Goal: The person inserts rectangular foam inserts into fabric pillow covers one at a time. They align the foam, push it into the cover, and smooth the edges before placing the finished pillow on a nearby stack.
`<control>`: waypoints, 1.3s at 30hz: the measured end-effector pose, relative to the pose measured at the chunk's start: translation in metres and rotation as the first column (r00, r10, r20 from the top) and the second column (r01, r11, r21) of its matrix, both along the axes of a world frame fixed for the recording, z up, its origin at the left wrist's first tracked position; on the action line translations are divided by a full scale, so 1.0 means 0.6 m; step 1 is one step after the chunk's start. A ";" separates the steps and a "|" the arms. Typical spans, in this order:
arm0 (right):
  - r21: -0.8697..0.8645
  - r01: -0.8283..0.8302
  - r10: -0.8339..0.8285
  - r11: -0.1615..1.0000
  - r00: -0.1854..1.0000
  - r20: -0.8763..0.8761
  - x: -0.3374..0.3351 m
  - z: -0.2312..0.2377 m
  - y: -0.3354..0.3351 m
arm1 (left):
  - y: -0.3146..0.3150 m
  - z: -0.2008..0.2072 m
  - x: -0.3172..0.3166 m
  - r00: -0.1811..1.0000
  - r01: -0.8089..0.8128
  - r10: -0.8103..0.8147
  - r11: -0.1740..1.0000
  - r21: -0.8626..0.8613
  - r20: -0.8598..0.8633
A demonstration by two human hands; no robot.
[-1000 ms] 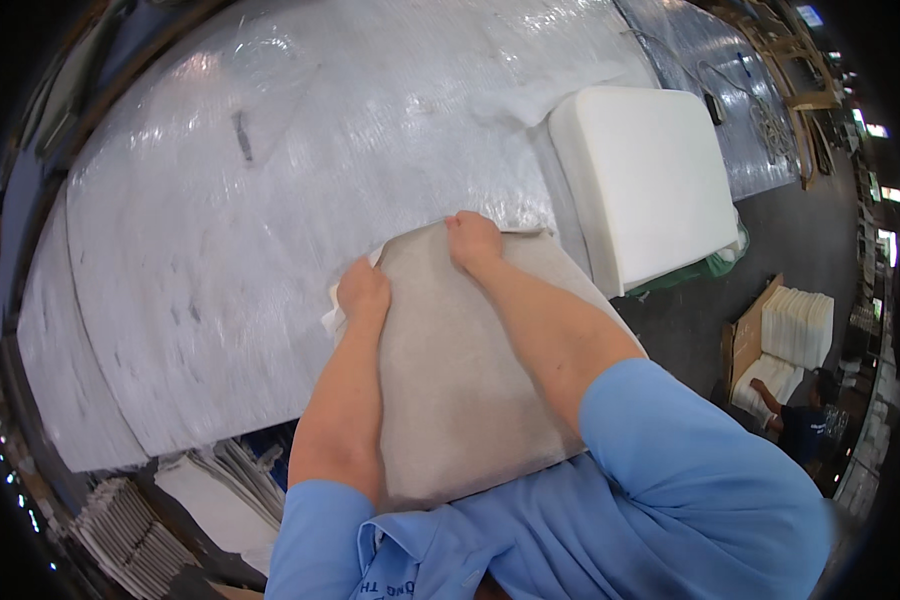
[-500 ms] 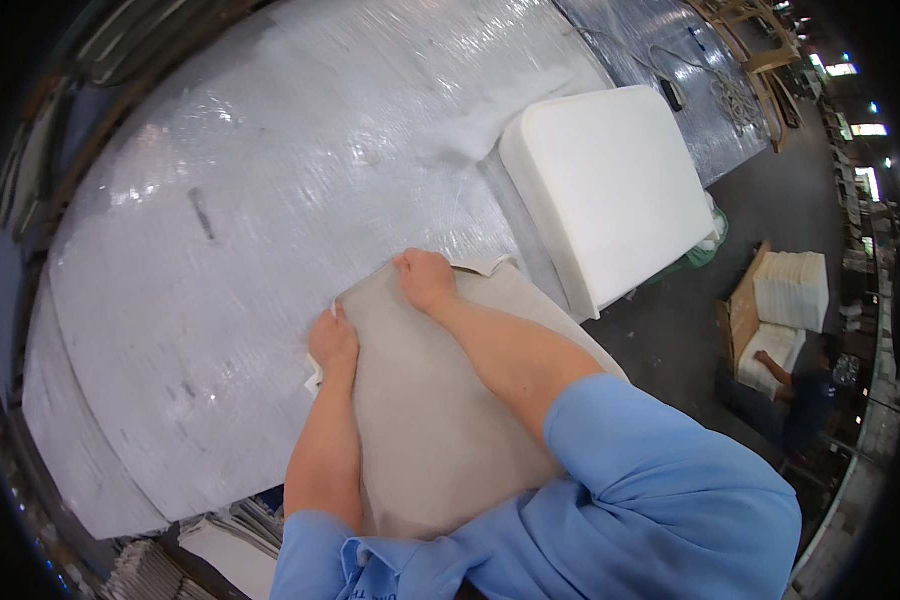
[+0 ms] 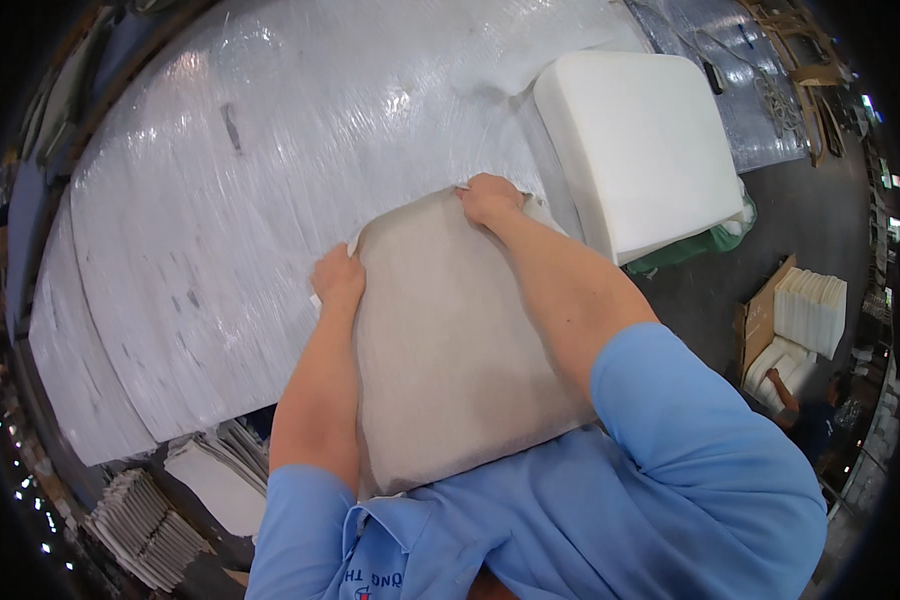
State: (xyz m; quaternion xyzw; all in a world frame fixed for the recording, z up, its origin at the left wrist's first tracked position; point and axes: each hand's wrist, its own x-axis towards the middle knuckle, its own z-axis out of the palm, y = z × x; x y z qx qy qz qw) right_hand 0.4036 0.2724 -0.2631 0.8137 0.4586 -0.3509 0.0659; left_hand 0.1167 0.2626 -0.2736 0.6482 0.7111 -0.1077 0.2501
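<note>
Beige cushion (image 3: 455,340), just one, is held by two hands (image 3: 339,275) (image 3: 492,200).

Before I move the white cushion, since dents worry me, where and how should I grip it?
Probably by the thick left side of the white cushion, coming from the left with a broad hold: that wall stands exposed toward the beige cushion, while green material shows below its near edge.

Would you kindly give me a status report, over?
Left hand and right hand gripping far edge of beige squarish fabric cushion cover. Thick white foam block to the right, blocking neither hand.
</note>
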 end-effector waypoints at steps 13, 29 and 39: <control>0.146 0.011 -0.014 0.989 1.000 0.021 -0.009 -0.028 0.026 | 0.055 -0.050 0.011 0.992 -0.091 0.094 0.995 -0.031 0.088; 0.101 0.085 -0.086 0.991 0.996 0.005 0.012 0.010 0.009 | 0.012 -0.016 -0.061 0.995 -0.073 0.072 0.997 0.018 0.071; 0.246 0.143 -0.144 0.959 0.989 -0.015 0.012 -0.045 0.023 | 0.034 -0.060 -0.034 0.982 -0.173 0.169 0.984 0.034 0.082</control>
